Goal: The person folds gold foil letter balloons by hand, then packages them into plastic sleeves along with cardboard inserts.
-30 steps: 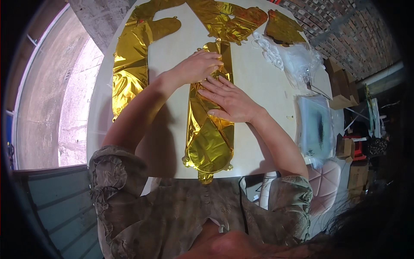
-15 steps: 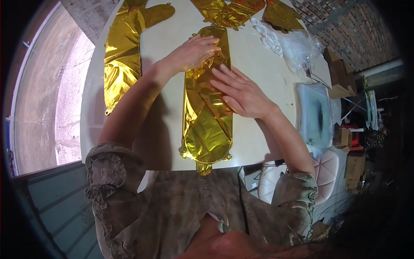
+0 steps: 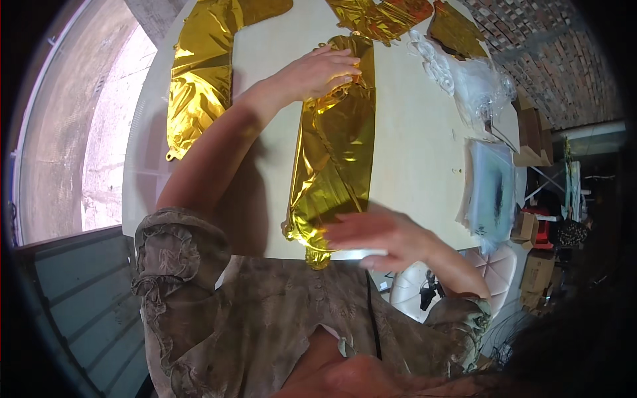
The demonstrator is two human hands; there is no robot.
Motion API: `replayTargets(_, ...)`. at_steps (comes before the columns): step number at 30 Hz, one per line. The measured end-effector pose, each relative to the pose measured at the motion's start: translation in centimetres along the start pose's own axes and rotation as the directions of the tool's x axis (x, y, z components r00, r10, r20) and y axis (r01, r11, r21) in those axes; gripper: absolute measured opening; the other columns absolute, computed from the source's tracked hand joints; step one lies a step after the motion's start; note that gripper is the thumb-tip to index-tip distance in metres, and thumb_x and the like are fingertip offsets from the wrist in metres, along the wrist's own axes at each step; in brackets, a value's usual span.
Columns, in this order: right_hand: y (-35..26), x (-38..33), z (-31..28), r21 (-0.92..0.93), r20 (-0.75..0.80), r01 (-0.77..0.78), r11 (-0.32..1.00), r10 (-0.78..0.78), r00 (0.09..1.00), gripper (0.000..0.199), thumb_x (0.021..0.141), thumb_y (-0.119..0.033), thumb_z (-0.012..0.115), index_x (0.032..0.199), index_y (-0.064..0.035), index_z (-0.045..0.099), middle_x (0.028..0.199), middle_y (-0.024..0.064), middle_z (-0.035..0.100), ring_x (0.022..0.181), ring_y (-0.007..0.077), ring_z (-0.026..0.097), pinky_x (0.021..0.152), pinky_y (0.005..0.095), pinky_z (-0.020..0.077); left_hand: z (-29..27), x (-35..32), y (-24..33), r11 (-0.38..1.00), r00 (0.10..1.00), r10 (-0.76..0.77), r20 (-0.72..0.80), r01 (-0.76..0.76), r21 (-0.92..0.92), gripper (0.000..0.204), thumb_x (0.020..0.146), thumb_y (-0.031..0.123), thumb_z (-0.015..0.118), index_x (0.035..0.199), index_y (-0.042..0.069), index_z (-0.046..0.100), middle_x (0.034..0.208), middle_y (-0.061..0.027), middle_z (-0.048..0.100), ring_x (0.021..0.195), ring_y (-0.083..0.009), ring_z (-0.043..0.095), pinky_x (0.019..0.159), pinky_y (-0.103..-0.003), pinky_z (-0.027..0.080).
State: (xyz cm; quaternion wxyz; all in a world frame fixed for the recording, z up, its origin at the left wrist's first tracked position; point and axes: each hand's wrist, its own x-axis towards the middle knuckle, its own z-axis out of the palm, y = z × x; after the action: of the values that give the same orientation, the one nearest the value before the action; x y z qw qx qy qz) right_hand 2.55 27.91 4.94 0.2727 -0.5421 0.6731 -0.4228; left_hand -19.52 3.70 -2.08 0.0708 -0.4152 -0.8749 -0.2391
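Note:
A flat gold foil balloon (image 3: pixel 345 146) lies lengthwise in front of me, creased, with its narrow tail (image 3: pixel 317 259) reaching past the table's near edge. My left hand (image 3: pixel 323 74) rests on its far end, palm down, fingers stretched and slightly bent over the foil. At the near end, my right hand (image 3: pixel 385 237) is over or just above the foil, its fingers extended and blurred by motion. Whether it touches the foil I cannot tell. Neither hand grips anything. Left of my left forearm lies another gold foil balloon (image 3: pixel 204 73), bent at its far end.
More gold foil (image 3: pixel 385 18) lies at the table's (image 3: pixel 415 152) far side. Crumpled clear plastic (image 3: pixel 481 89) is at the far right, and a stack of clear plastic sleeves (image 3: pixel 491 189) sits on the right edge. A pale padded chair (image 3: pixel 410 295) and cardboard boxes (image 3: pixel 533 136) stand beyond.
My right hand has moved from the balloon's middle toward me, to its near end. My left hand stays on the far end. The view has shifted slightly.

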Motion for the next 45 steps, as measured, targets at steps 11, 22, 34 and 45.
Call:
replayTargets(11, 3.9, 3.0, -8.6, -0.889, -0.021, -0.01, 0.458, -0.019, 1.0, 0.062, 0.085, -0.008, 0.063, 0.145, -0.0084, 0.049, 0.151, 0.0127, 0.049, 0.136, 0.0285, 0.052, 0.115, 0.0427, 0.0415, -0.3, 0.1, 0.3, 0.999, 0.999, 0.03, -0.035, -0.03, -0.013, 0.034, 0.103, 0.023, 0.052, 0.134, 0.011, 0.062, 0.149, -0.0061, 0.052, 0.144, -0.0266, 0.038, 0.121, -0.043, 0.028)
replayTargets(22, 8.1, 4.5, -7.1, -0.139, -0.03, -0.139, 0.981, 0.136, 0.99, 0.067, 0.091, -0.021, 0.062, 0.151, -0.0049, 0.039, 0.157, 0.0115, 0.04, 0.145, 0.026, 0.039, 0.122, 0.0415, 0.028, -0.5, -0.2, 0.6, 0.998, 0.998, 0.063, -0.03, -0.063, -0.012, 0.034, 0.1, 0.019, 0.056, 0.131, 0.009, 0.063, 0.147, -0.0098, 0.053, 0.142, -0.0274, 0.04, 0.119, -0.043, 0.03)
replayTargets(34, 10.2, 4.7, -10.4, 0.95, -0.308, 0.293, 0.109, 0.493, 0.814, 0.047, 0.108, -0.031, 0.044, 0.139, 0.0046, 0.046, 0.136, 0.0206, 0.057, 0.123, 0.0304, 0.061, 0.106, 0.043, 0.0515, -0.4, 0.1, 0.6, 0.955, 0.994, -0.06, -0.088, 0.031, -0.295, 0.05, 0.098, 0.025, 0.053, 0.145, 0.009, 0.048, 0.151, -0.0107, 0.047, 0.139, -0.028, 0.041, 0.117, -0.038, 0.033)
replayTargets(45, 11.5, 4.6, -11.1, 0.981, -0.19, 0.122, 0.149, 0.656, 0.73, 0.038, 0.106, -0.018, 0.044, 0.134, 0.0077, 0.047, 0.129, 0.0204, 0.061, 0.115, 0.0284, 0.066, 0.099, 0.0402, 0.0572, -1.8, 0.3, 0.4, 0.917, 0.959, -0.284, 0.014, 0.276, -0.286, 0.046, 0.095, 0.032, 0.053, 0.136, 0.01, 0.058, 0.148, -0.0125, 0.05, 0.133, -0.033, 0.049, 0.107, -0.043, 0.045)
